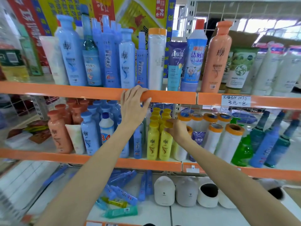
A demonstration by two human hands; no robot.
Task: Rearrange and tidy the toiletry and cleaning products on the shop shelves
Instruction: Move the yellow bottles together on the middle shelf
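Gripping the orange front rail of the upper shelf (97,93) with the left hand (133,106), fingers hooked over its top edge, thumb pressing its face. Pinching the cap of a yellow bottle (165,142) with the right hand (176,130), on the shelf below that rail, front row, upright. Crowding close: a second yellow bottle (152,141) touching on its left, more yellow caps (160,114) packed behind, plastic-wrapped rolls with orange cores (228,141) just to the right. Blocking the view left of the yellow bottle: the left forearm, crossing in front of blue bottles (89,134) and a white bleach bottle (106,128). Standing above the rail: tall blue bottles (107,59) and a peach bottle (215,57).
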